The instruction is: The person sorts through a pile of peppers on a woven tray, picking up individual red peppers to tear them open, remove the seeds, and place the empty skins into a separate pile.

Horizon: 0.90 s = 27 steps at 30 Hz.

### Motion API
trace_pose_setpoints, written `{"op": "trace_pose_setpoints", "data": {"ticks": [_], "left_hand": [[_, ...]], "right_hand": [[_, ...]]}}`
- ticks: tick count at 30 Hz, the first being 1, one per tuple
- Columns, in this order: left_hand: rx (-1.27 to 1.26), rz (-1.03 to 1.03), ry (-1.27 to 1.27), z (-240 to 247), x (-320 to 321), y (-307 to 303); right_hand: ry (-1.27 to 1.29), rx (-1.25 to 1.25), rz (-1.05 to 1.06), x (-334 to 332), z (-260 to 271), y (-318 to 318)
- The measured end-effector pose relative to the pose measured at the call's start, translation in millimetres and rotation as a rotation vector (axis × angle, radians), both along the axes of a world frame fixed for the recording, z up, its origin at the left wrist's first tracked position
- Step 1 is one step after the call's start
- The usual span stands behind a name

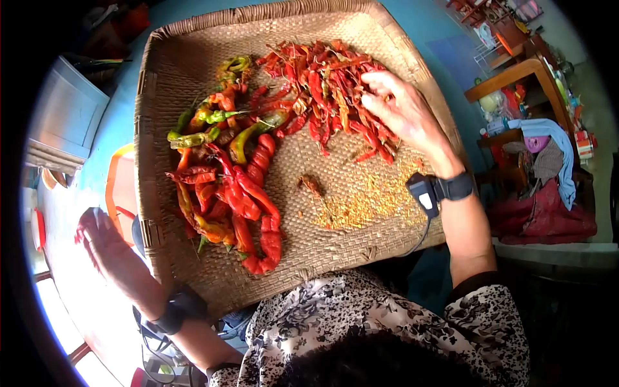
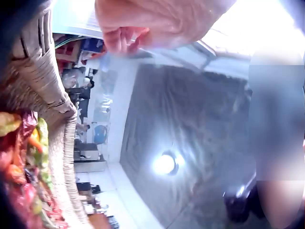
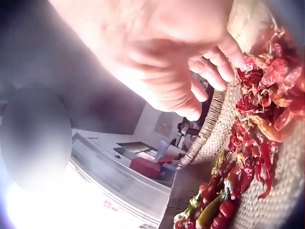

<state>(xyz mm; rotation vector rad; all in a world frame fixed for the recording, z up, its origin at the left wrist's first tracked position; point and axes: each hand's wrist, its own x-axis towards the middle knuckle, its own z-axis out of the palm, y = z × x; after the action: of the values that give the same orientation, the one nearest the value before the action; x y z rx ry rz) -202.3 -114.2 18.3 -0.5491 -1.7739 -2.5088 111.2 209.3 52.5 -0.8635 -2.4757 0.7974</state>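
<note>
A large woven basket tray [image 1: 361,238] holds two groups of peppers. Small dried red chilies [image 1: 316,84] form a heap toward its upper right. Over the right side of that heap is my right hand [image 1: 406,113], its fingers loosely bent and nothing visible between them. The right wrist view shows the fingertips [image 3: 193,112] apart, beside the dried chilies [image 3: 274,76]. Larger red and green peppers [image 1: 242,187] lie on the tray's left. Beyond the left rim, my left hand [image 1: 116,258] hangs in the air with relaxed fingers, holding nothing visible.
Yellow seeds [image 1: 371,203] are scattered across the tray's lower right, with a shrivelled brown pepper [image 1: 311,186] beside them. An orange-edged chair [image 1: 119,187] stands close to the left rim. At right, a wooden chair [image 1: 548,74] and draped clothes [image 1: 548,161] flank the tray.
</note>
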Motion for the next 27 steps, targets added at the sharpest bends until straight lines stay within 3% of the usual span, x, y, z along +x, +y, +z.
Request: {"op": "trace_pose_setpoints", "data": {"ticks": [1, 2, 4, 5, 7, 11, 14, 16, 24, 27], "left_hand": [[-0.127, 0.024, 0.115, -6, -1, -7], [0.072, 0.016, -0.133, -6, -8, -11], [0.086, 0.034, -0.236, -13, -12, -13], [-0.031, -0.057, -0.117, -32, -17, -23], [-0.105, 0.004, -0.108, -6, 14, 4], [-0.202, 0.014, -0.066, 3, 28, 15], [-0.236, -0.025, -0.084, 6, 36, 20], [-0.261, -0.044, -0.104, 6, 38, 22], [-0.237, -0.143, -0.098, 10, 55, 29], [-0.253, -0.179, -0.122, 11, 62, 31]], "right_hand": [[0.008, 0.123, 0.005, -7, -6, 17], [-0.058, 0.173, -0.034, -14, -10, 35], [-0.135, 0.344, -0.071, -29, -26, 72], [-0.136, 0.348, -0.065, -38, -29, 84], [-0.356, 0.259, -0.249, -56, -35, 104], [-0.461, 0.239, -0.199, -71, -73, 132], [-0.729, 0.148, -0.1, -83, -63, 125], [-0.613, 0.169, 0.029, -83, -71, 125], [-0.666, 0.112, 0.1, -53, -55, 71], [-0.555, 0.168, 0.074, -28, -68, 42]]}}
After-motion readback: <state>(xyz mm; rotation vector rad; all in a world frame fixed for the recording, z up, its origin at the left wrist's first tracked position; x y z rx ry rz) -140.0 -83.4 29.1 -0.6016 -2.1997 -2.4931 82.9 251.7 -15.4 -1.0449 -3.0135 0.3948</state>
